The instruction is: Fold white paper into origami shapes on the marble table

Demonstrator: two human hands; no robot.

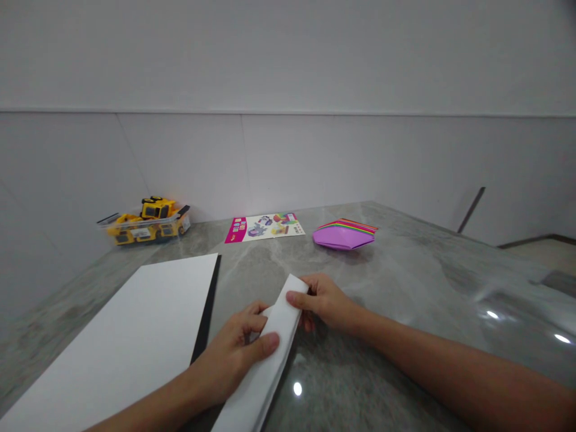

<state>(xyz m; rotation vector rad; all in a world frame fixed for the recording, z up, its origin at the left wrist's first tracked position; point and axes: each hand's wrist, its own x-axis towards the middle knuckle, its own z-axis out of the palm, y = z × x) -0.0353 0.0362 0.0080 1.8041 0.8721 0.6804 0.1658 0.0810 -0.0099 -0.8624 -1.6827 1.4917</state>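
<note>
A narrow folded strip of white paper lies on the grey marble table, running from near me toward the far side. My left hand grips its middle, thumb pressed on top and fingers curled round the left edge. My right hand pinches the strip's far end, thumb on top and fingers tucked under it. Both hands are closed on the paper.
A large white sheet with a black edge lies at the left. At the back stand a yellow toy truck, a printed instruction leaflet and a stack of coloured paper with a purple top. A wall runs behind.
</note>
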